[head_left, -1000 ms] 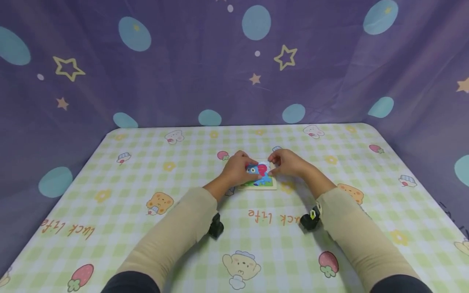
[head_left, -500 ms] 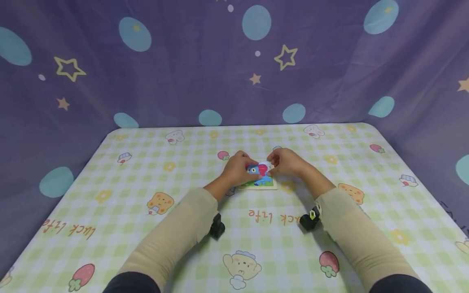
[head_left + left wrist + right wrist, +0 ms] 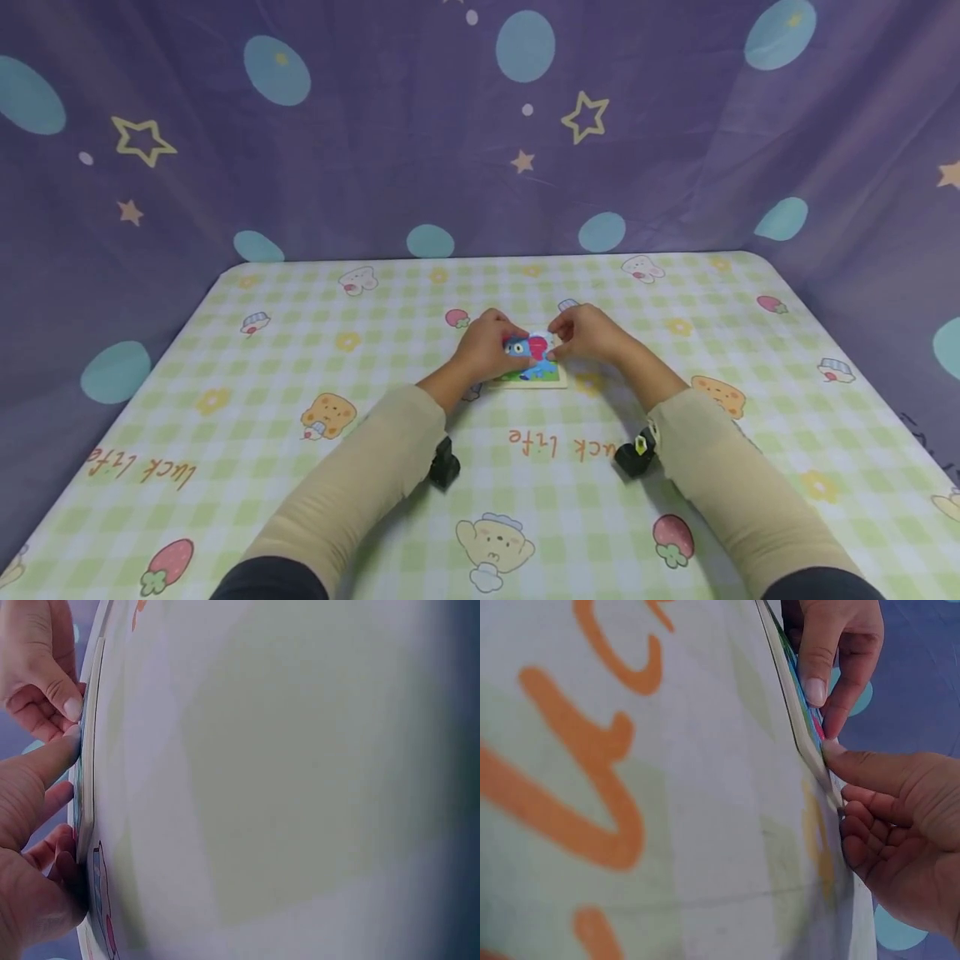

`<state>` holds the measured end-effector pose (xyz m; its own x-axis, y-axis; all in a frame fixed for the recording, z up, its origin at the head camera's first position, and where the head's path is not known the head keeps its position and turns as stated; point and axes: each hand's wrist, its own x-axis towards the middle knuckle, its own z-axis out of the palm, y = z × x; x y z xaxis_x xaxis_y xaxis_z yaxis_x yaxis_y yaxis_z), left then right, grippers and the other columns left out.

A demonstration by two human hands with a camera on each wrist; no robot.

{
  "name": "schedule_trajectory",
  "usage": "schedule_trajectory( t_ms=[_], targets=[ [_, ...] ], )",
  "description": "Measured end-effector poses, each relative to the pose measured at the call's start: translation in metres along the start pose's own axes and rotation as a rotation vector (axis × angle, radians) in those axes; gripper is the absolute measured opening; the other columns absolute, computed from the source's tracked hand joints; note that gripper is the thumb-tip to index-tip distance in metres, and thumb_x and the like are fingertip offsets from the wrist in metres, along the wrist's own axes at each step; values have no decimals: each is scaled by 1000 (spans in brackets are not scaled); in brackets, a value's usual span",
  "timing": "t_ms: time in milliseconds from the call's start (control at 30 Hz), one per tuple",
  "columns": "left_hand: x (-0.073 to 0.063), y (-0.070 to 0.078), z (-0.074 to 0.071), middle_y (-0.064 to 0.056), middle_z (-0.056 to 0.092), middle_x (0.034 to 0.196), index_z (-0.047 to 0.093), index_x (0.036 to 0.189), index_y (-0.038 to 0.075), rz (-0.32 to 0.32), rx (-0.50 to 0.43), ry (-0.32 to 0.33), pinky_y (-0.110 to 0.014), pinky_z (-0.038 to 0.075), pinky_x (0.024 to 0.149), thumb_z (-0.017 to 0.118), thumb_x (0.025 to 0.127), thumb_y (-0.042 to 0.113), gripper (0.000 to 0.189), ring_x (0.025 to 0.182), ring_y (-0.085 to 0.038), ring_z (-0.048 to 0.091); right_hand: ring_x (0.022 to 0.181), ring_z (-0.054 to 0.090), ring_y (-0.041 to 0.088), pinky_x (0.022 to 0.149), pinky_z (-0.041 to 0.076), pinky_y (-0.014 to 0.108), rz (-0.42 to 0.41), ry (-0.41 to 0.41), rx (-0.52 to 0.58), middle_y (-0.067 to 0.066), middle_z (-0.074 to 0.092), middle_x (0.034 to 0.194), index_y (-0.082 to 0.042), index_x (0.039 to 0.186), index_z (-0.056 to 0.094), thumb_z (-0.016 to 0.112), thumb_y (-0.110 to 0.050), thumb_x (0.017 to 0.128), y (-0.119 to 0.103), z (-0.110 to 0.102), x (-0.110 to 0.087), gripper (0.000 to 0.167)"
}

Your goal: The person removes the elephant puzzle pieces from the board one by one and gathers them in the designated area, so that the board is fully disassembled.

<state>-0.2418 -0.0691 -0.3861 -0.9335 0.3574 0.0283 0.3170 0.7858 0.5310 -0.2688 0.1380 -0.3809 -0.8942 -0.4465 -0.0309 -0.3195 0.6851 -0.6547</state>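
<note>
A small jigsaw board point(image 3: 553, 384) with a pale wooden rim lies flat on the table, its picture a blue elephant with a red ear on green. My left hand point(image 3: 483, 348) holds the board's left part, thumb and fingers against the picture. At the upper right corner my right hand point(image 3: 592, 333) pinches a pale puzzle piece point(image 3: 556, 340) between thumb and forefinger, right at the rim. In the right wrist view the right thumb point(image 3: 866, 766) meets the board's edge, the other fingers curled beneath. Both hands cover much of the picture.
The tabletop carries a green checked cloth point(image 3: 405, 517) printed with cartoons, strawberries and lettering. Behind it hangs a purple curtain point(image 3: 420, 150) with stars and blue ovals. A black wrist camera point(image 3: 444, 463) sits below the left cuff, another black camera point(image 3: 634, 454) below the right.
The right hand shifts slightly left and back at the board's upper right corner, the pale piece moving a little with it. The left hand and board stay in place.
</note>
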Motion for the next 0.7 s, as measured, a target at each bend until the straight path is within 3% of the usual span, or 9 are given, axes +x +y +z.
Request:
schedule_trajectory(
  t_ms=[200,467,567,700],
  targets=[
    [-1,1,-1,-6,54,115,73,118,12,-8,-23,3,-33,45,90,83,79,33,45,101,-20,52,85,54,23,80,46,34,24,-15,69,11,60,92,5,105,62,83,-8,75,4,2,2,38],
    [-1,0,0,-6,54,114,73,116,12,9,-27,23,-32,46,87,83,78,32,44,100,-19,52,81,53,21,73,47,30,-5,-2,196,12,57,92,4,104,52,84,2,71,8,3,3,46],
    [-2,2,-1,-6,55,114,74,116,13,7,-18,24,-33,47,86,83,79,32,44,99,-19,53,76,53,20,68,46,27,-19,-18,264,12,57,88,5,112,50,83,6,71,8,4,4,53],
    [-3,3,-1,-7,54,114,73,116,13,-4,-20,16,-33,47,87,83,79,33,43,100,-20,53,74,55,20,66,48,28,-46,-43,263,11,58,88,3,121,55,78,4,78,8,5,3,49]
  ],
)
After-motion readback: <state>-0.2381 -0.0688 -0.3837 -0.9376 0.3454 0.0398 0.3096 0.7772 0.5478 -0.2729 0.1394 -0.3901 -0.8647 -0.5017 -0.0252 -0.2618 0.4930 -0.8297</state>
